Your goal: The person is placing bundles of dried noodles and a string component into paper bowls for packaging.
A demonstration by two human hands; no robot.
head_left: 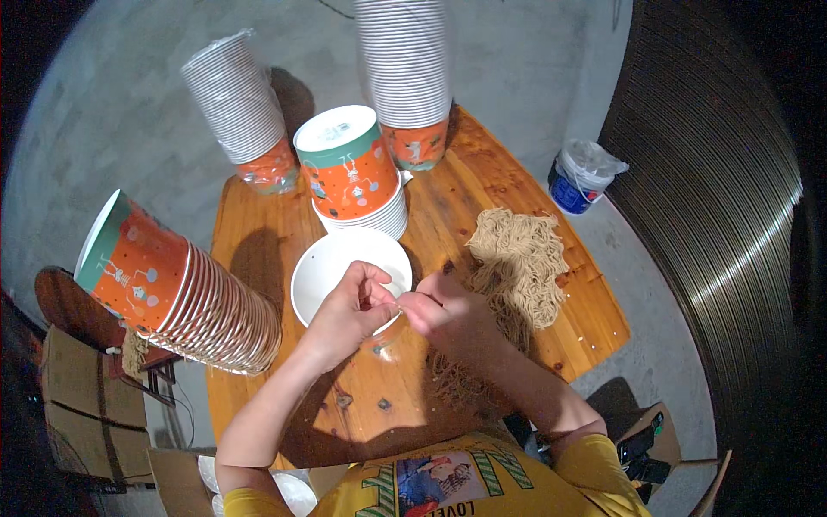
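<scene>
My left hand [351,303] and my right hand [448,312] meet fingertip to fingertip over the near rim of a white paper bucket [320,267]. Both are closed in a pinch. Whatever lies between the fingertips is too small to make out. The bucket's white inside faces up toward me. Just right of my right hand, a heap of beige cords [525,258] lies on the table and runs partly under my forearm.
On the wooden table [594,319] stand an upside-down orange-and-green bucket stack [353,177], a leaning stack [207,284] with cords along its side, and two plastic-wrapped stacks [237,103]. A blue-and-white pail [579,185] sits on the floor. Cardboard boxes [90,405] flank the table.
</scene>
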